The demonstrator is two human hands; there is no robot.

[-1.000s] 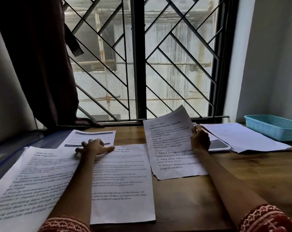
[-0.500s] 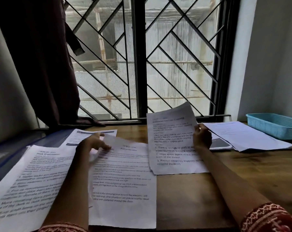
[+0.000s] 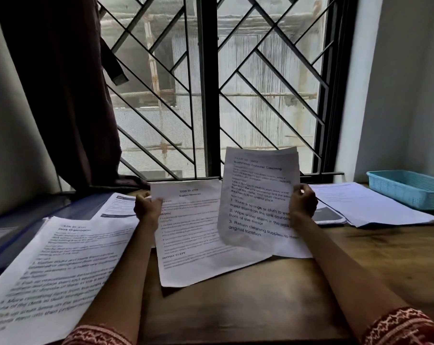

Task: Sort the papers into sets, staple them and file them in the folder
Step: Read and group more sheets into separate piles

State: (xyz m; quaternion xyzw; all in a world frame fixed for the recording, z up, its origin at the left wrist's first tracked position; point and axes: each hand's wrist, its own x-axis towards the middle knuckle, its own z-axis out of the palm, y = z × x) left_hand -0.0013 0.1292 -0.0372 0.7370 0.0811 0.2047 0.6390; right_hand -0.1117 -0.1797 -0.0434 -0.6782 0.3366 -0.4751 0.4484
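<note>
Near the front left corner of the brown wooden tabletop (image 3: pixel 236 307) lies a big flat printed sheet (image 3: pixel 61 270). Past it, toward the middle, the left hand (image 3: pixel 147 207) pinches the top edge of a thin white page (image 3: pixel 193 235) and lifts it. The right hand (image 3: pixel 302 204) curls round a few floppy pages (image 3: pixel 258 195), held up and bending. This looks like sorting. Next, the matching pages need to come together. At the far right edge sit more papers (image 3: pixel 368 207) and a blue plastic basket (image 3: pixel 407 189).
</note>
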